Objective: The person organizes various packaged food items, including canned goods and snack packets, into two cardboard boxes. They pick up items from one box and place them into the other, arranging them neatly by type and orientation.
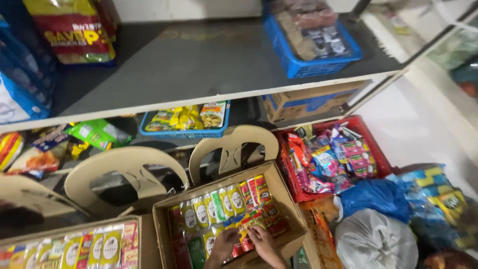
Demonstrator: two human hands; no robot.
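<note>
Red crate (371,144), blue basket (298,65), perhaps snack-filled

The setting is presenting as a small retail shop stockroom: a grey shelf board with white edging (199,65) is carrying a blue plastic basket of packaged goods (311,42), and an open brown cardboard box of sachets (229,214) and a red plastic crate of snack packets (331,157) are crowding the floor.

Wrists of both hands beyond the bottom edge; top basket (311,42) contents blurred.

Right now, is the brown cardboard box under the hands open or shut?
Open: the brown cardboard box has no lid, and rows of sachets show inside.
</note>
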